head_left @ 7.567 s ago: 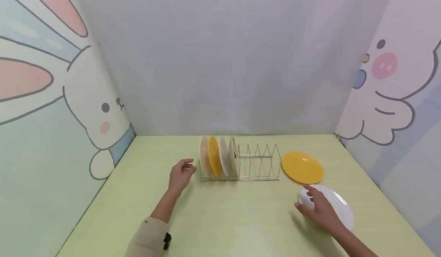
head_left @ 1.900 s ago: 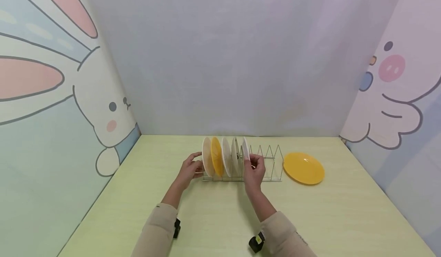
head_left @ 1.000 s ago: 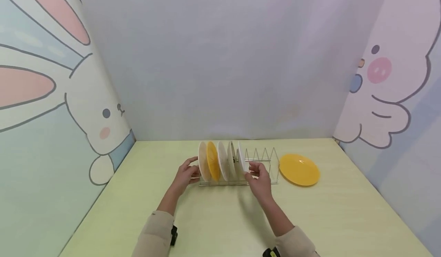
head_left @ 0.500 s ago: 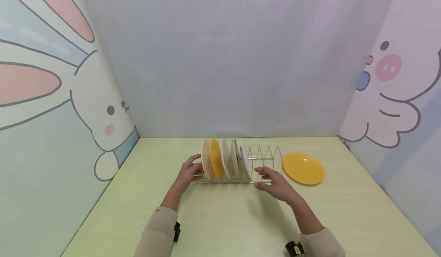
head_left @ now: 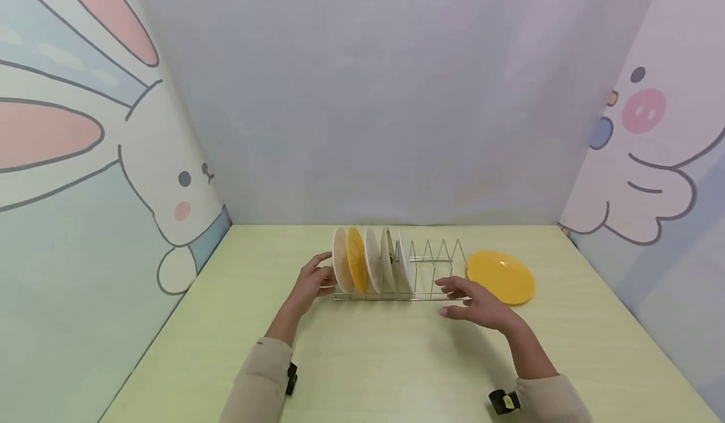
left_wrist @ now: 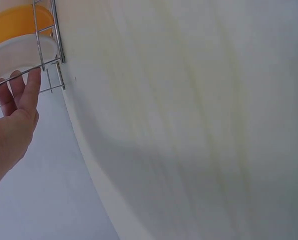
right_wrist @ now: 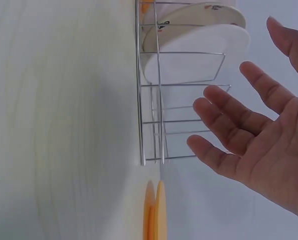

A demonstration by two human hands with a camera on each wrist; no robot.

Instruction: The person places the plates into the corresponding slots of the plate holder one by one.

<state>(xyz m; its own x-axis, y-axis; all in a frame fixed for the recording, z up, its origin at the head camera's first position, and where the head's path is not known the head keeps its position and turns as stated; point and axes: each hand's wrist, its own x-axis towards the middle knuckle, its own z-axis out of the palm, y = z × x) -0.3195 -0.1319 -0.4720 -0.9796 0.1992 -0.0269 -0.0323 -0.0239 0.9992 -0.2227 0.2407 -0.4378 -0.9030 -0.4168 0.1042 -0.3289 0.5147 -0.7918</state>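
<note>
A wire dish rack (head_left: pixel 426 299) stands on the table with several plates upright in its left slots. From left they run a pale plate (head_left: pixel 341 262), a yellow plate (head_left: pixel 356 260), a white one, a cream plate with a printed mark (right_wrist: pixel 181 35) and another white plate (head_left: pixel 404 265). My left hand (head_left: pixel 308 284) holds the rack's left end, fingertips at its end wire in the left wrist view. My right hand (head_left: pixel 481 304) hovers before the rack's right end, fingers spread and holding nothing. Beyond it, another yellow plate (head_left: pixel 501 275) lies flat.
The pale green table (head_left: pixel 385 360) is bounded by a grey back wall (head_left: pixel 368 127) and side panels with cartoon animals. The rack's right slots hold no plates. In the right wrist view the flat yellow plate (right_wrist: pixel 160 215) shows edge-on just past the rack.
My right hand took the white plate from the table, stood it in the rack, let go and moved right toward the yellow plate. My left hand moved onto the rack's left end and stays there.
</note>
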